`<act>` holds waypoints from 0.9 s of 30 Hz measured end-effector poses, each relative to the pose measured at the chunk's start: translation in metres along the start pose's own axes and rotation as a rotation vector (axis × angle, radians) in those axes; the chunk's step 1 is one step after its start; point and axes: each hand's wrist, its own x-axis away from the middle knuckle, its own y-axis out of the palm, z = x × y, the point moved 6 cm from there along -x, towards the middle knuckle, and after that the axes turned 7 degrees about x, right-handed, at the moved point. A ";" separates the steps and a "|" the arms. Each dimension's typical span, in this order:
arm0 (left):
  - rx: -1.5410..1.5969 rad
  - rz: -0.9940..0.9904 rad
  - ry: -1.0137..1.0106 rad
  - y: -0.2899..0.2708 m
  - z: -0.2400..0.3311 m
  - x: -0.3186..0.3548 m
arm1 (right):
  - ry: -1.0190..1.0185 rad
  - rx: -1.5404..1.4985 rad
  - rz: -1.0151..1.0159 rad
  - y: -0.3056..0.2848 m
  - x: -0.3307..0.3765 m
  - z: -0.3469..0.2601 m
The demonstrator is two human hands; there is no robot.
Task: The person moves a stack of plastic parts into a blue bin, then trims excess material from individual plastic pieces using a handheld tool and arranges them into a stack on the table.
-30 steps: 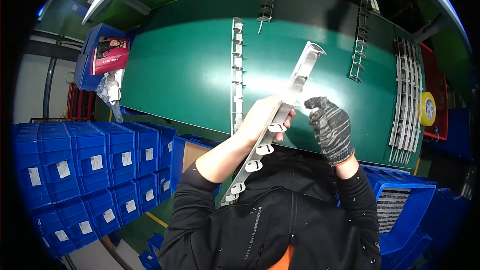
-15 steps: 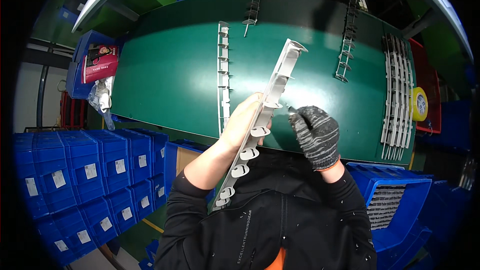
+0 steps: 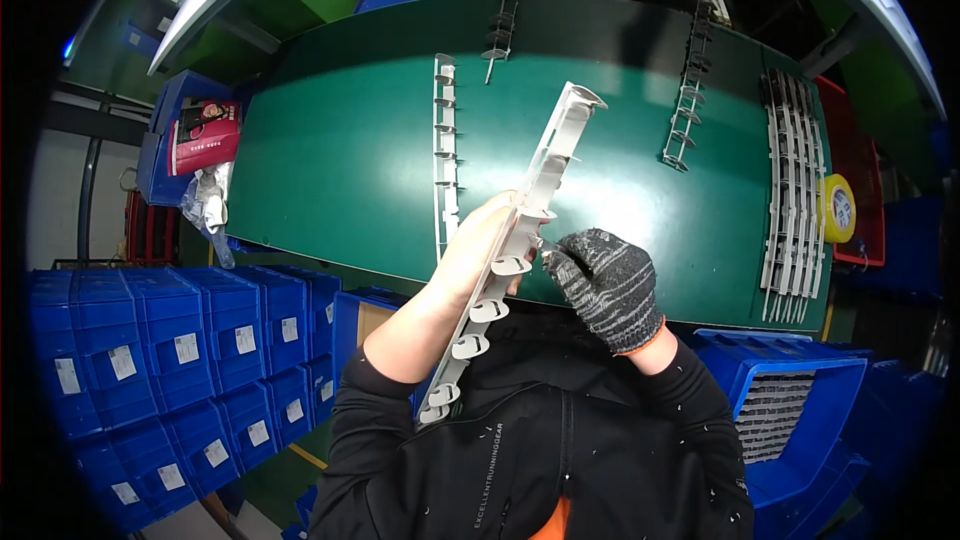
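My bare left hand (image 3: 478, 243) grips a long grey plastic strip with round tabs (image 3: 556, 153) near its middle; the strip runs tilted from my chest up over the green table (image 3: 340, 160). My right hand (image 3: 603, 285), in a dark knit glove with an orange cuff, pinches a small thin tool or blade at the strip's edge, fingers closed. A second grey strip (image 3: 444, 145) lies flat on the table just left of my left hand.
A row of several grey strips (image 3: 795, 195) lies at the table's right, beside a yellow tape roll (image 3: 838, 208) in a red tray. Two dark strips (image 3: 690, 100) lie farther back. Blue crates (image 3: 150, 360) stack at the left; a blue bin (image 3: 790, 410) holds parts at the right.
Both hands and the held strip sit slightly lower and more to the left in view than before; the grip on the strip is unchanged.
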 end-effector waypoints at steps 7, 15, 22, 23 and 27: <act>0.001 -0.025 -0.003 0.004 -0.002 0.000 | 0.144 -0.097 0.009 -0.010 0.002 0.012; 0.032 -0.016 -0.023 0.006 -0.003 -0.002 | 0.074 -0.049 0.019 -0.006 0.004 0.006; 0.016 0.049 0.004 0.004 0.001 -0.002 | 0.070 -0.031 0.021 -0.010 0.003 0.007; 0.028 0.040 0.000 0.005 0.002 -0.001 | 0.068 -0.031 0.023 -0.010 0.004 0.008; -0.100 0.103 -0.051 -0.017 0.009 -0.008 | 0.259 -0.288 0.065 -0.019 0.007 0.035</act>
